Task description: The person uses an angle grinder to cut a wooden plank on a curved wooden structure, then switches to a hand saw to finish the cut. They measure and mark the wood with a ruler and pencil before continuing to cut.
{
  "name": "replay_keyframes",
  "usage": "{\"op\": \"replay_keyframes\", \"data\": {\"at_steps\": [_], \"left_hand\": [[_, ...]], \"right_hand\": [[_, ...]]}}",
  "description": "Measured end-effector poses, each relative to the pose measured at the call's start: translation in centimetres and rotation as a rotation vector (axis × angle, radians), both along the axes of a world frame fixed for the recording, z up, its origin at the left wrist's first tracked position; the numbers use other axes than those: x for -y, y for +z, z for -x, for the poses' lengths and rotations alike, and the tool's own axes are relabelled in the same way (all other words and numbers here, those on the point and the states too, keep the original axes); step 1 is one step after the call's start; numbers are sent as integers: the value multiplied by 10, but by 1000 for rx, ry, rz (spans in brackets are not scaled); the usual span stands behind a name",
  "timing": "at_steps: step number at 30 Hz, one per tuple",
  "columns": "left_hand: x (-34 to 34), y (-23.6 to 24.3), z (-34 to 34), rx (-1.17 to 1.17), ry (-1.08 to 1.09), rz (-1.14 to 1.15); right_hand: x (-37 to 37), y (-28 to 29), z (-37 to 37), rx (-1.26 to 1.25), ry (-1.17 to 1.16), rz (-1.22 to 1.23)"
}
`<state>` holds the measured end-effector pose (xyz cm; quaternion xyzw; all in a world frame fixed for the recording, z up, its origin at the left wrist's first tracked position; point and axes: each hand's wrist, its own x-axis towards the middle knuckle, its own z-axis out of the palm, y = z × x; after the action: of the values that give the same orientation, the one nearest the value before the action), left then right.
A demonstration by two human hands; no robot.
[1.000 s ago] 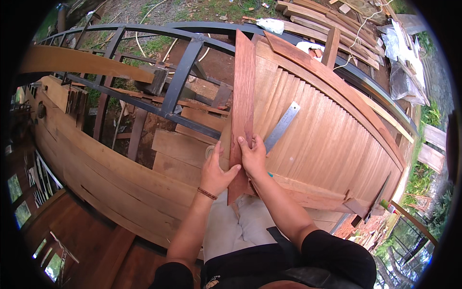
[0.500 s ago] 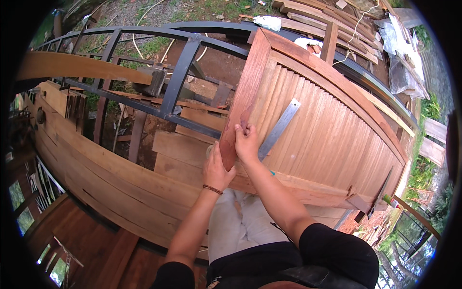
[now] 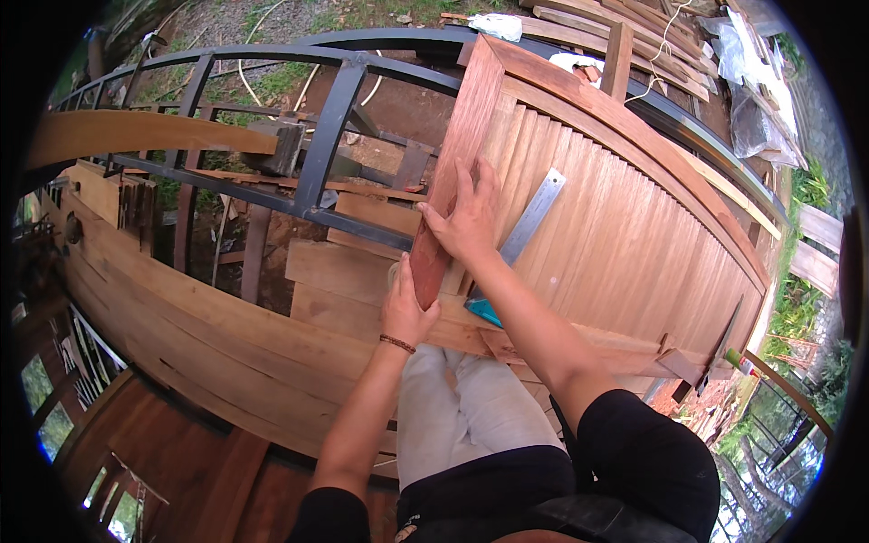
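Observation:
A reddish wooden rail (image 3: 474,89) forms the left side of a slatted panel. My left hand (image 3: 407,308) is closed around the rail's near end, thumb on its right side and fingers on its left. Just above it, my right hand (image 3: 469,215) rests on the rail with fingers spread and thumb reaching over the left edge. On the slats (image 3: 615,235) lies a metal ruler (image 3: 536,213), its lower part behind my right forearm. A teal piece (image 3: 483,311) shows beside that forearm; whether it joins the ruler is hidden.
A black metal frame (image 3: 337,127) runs to the left, with a long curved board (image 3: 154,136) over it. Wide planks (image 3: 226,339) lie along the near side. A handsaw (image 3: 722,339) sits at the panel's right end. Stacked lumber (image 3: 625,45) lies beyond.
My right hand has opened from a pinch and shifted a little up along the rail. More of the teal piece shows. The left hand keeps its grip at the rail's end.

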<state>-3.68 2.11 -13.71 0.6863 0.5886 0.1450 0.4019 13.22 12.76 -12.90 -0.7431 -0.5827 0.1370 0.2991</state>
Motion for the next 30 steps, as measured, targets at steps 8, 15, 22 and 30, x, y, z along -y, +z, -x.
{"op": "replay_keyframes", "data": {"at_steps": [8, 15, 22, 30], "left_hand": [[-2, 5, 2, 28, 13, 57], [-2, 5, 2, 29, 16, 66], [-5, 9, 6, 98, 31, 79], [9, -12, 83, 432, 556, 664]], "right_hand": [[-17, -9, 14, 90, -85, 164], [-15, -16, 13, 29, -77, 208], [-15, -25, 16, 104, -80, 100], [-15, -23, 13, 112, -55, 139]]}}
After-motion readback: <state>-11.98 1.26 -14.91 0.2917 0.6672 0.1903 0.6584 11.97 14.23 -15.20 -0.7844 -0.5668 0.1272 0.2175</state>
